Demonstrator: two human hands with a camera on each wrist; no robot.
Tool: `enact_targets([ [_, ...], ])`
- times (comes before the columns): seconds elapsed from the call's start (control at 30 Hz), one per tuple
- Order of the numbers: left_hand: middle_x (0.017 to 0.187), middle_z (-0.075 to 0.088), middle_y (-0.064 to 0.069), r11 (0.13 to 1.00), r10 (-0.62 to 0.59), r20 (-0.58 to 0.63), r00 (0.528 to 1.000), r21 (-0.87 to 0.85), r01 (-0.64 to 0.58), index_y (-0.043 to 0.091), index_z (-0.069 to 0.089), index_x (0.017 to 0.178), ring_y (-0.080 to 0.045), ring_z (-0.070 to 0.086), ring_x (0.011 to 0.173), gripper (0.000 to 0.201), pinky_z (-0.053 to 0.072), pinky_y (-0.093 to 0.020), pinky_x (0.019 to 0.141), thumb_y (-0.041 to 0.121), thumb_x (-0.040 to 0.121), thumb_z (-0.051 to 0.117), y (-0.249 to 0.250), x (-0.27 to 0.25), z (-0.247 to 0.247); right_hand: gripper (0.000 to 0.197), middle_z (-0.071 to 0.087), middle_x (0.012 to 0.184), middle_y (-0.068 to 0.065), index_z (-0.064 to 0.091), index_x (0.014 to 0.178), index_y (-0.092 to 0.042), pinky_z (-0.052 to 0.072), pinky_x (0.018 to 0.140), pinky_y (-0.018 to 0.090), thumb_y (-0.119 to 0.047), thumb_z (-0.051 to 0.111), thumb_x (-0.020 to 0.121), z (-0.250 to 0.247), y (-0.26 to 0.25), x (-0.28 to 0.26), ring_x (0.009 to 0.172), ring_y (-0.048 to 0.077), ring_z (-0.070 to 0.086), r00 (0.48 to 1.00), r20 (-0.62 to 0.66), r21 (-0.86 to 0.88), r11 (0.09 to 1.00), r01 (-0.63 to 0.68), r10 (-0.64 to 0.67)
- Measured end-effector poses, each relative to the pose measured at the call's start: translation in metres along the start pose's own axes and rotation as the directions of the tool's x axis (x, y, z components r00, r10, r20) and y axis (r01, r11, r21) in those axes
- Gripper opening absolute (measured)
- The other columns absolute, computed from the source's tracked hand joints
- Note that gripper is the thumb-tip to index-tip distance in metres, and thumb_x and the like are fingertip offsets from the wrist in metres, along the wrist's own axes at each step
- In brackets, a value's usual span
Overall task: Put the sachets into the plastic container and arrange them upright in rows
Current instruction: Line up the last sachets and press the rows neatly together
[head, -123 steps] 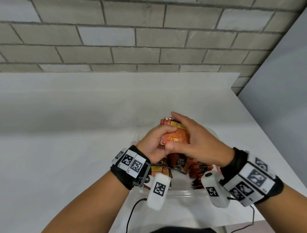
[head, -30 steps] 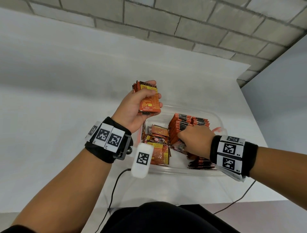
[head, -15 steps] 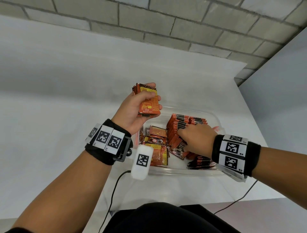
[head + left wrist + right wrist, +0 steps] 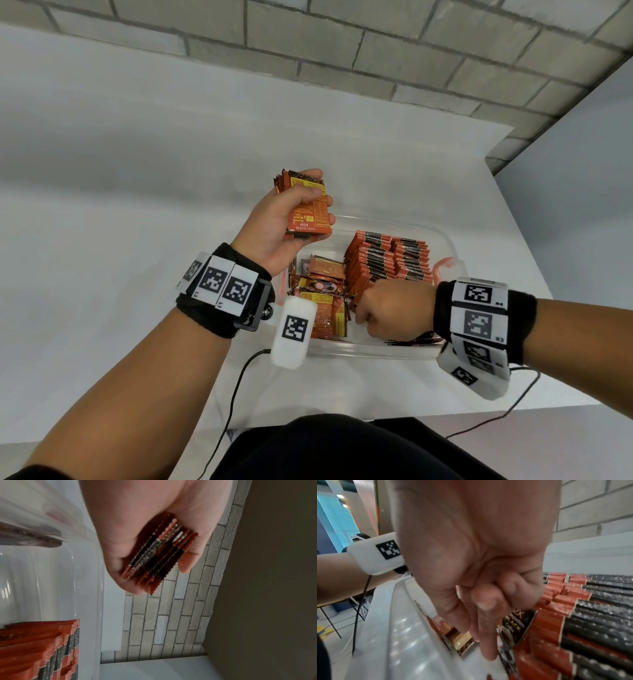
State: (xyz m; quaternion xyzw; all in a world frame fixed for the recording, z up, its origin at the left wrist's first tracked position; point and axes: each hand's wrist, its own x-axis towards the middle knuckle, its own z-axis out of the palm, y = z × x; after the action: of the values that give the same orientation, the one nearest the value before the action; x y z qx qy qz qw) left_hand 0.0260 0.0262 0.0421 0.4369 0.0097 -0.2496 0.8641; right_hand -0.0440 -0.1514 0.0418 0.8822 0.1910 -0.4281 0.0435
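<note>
Sachets point(image 4: 387, 260), glossy orange foil with crimped black tops, are standing upright in two tight rows inside a clear plastic container point(image 4: 376, 353) on the white tabletop point(image 4: 102, 205). Loose sachets point(image 4: 322, 294) are lying flat along its left side. The left hand point(image 4: 274, 222) is gripping a stack of sachets point(image 4: 308, 209) above the container's far-left corner. The right hand point(image 4: 394, 311) is reaching inside, fingers curled, pinching a sachet at the rows' near end.
</note>
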Motion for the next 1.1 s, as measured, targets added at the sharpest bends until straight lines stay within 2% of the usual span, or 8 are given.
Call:
enact_targets([
  [0.1, 0.086, 0.064, -0.005, 1.000, -0.003, -0.001, 1.000, -0.006, 0.003, 0.019, 0.060, 0.109, -0.020, 0.063, 0.071, 0.022, 0.053, -0.028, 0.064, 0.011, 0.091, 0.051, 0.000, -0.001, -0.001, 0.033, 0.068, 0.103, 0.011, 0.065, 0.106, 0.000, 0.052, 0.088, 0.040, -0.019, 0.044, 0.091, 0.002, 0.002, 0.008, 0.094, 0.028, 0.061, 0.994, 0.108, -0.024, 0.999, -0.026, 0.028],
  [0.2, 0.084, 0.064, -0.005, 1.000, 0.000, -0.001, 1.000, -0.006, 0.000, 0.019, 0.060, 0.109, -0.020, 0.063, 0.071, 0.022, 0.053, -0.028, 0.064, 0.011, 0.091, 0.050, 0.001, -0.002, -0.003, 0.026, 0.051, 0.071, 0.005, 0.055, 0.077, 0.000, 0.044, 0.067, 0.031, -0.018, 0.044, 0.092, -0.001, 0.004, 0.011, 0.069, 0.022, 0.046, 0.988, 0.139, -0.053, 0.996, -0.065, 0.072],
  [0.3, 0.086, 0.064, -0.005, 1.000, 0.005, -0.001, 1.000, -0.010, -0.005, 0.020, 0.060, 0.108, -0.020, 0.063, 0.071, 0.021, 0.053, -0.029, 0.065, 0.011, 0.091, 0.051, 0.001, -0.004, -0.004, 0.031, 0.043, 0.065, 0.002, 0.042, 0.064, -0.011, 0.034, 0.053, 0.025, -0.021, 0.044, 0.093, -0.004, 0.003, 0.010, 0.059, 0.017, 0.038, 0.985, 0.129, -0.106, 0.989, -0.100, 0.114],
  [0.5, 0.087, 0.064, -0.006, 1.000, 0.005, 0.004, 1.000, -0.011, -0.005, 0.019, 0.061, 0.109, -0.020, 0.063, 0.072, 0.022, 0.053, -0.029, 0.066, 0.013, 0.088, 0.055, 0.001, -0.005, -0.006, 0.025, 0.043, 0.071, -0.002, 0.057, 0.092, -0.006, 0.034, 0.063, 0.025, -0.025, 0.041, 0.096, -0.008, -0.002, 0.007, 0.072, 0.019, 0.044, 0.986, 0.143, -0.142, 0.987, -0.069, 0.089],
  [0.63, 0.086, 0.063, -0.006, 1.000, -0.001, 0.008, 1.000, -0.010, 0.001, 0.019, 0.060, 0.110, -0.020, 0.063, 0.072, 0.023, 0.053, -0.029, 0.065, 0.012, 0.089, 0.052, -0.001, -0.005, -0.006, 0.029, 0.039, 0.067, -0.001, 0.048, 0.070, -0.010, 0.030, 0.052, 0.024, -0.023, 0.042, 0.095, -0.008, -0.002, 0.006, 0.059, 0.013, 0.036, 0.988, 0.130, -0.114, 0.991, -0.073, 0.087],
  [0.8, 0.086, 0.065, -0.005, 1.000, 0.000, 0.010, 1.000, -0.005, 0.000, 0.020, 0.062, 0.108, -0.020, 0.064, 0.073, 0.023, 0.053, -0.030, 0.067, 0.013, 0.087, 0.056, -0.003, -0.005, -0.007, 0.025, 0.043, 0.069, 0.003, 0.053, 0.079, -0.004, 0.032, 0.052, 0.026, -0.021, 0.043, 0.094, -0.008, 0.000, 0.005, 0.060, 0.017, 0.036, 0.986, 0.121, -0.057, 0.992, -0.108, 0.115],
  [1.0, 0.090, 0.063, -0.010, 0.997, -0.025, -0.013, 1.000, -0.076, 0.024, 0.016, 0.060, 0.110, -0.023, 0.064, 0.074, 0.022, 0.054, -0.033, 0.069, 0.010, 0.090, 0.050, -0.004, -0.004, -0.006, 0.033, 0.067, 0.113, 0.005, 0.064, 0.115, -0.009, 0.051, 0.091, 0.035, -0.025, 0.045, 0.093, -0.010, 0.009, 0.001, 0.102, 0.022, 0.061, 0.993, 0.066, 0.097, 0.990, -0.102, 0.095],
  [1.1, 0.094, 0.063, -0.014, 0.995, -0.049, 0.009, 0.999, -0.082, 0.049, 0.012, 0.058, 0.115, -0.027, 0.068, 0.075, 0.027, 0.057, -0.035, 0.069, 0.005, 0.092, 0.047, -0.004, -0.004, -0.004, 0.019, 0.071, 0.098, -0.003, 0.066, 0.104, -0.019, 0.049, 0.067, 0.021, -0.022, 0.050, 0.094, -0.020, 0.020, -0.009, 0.072, 0.002, 0.062, 0.997, -0.028, 0.338, 0.939, -0.062, 0.076],
])
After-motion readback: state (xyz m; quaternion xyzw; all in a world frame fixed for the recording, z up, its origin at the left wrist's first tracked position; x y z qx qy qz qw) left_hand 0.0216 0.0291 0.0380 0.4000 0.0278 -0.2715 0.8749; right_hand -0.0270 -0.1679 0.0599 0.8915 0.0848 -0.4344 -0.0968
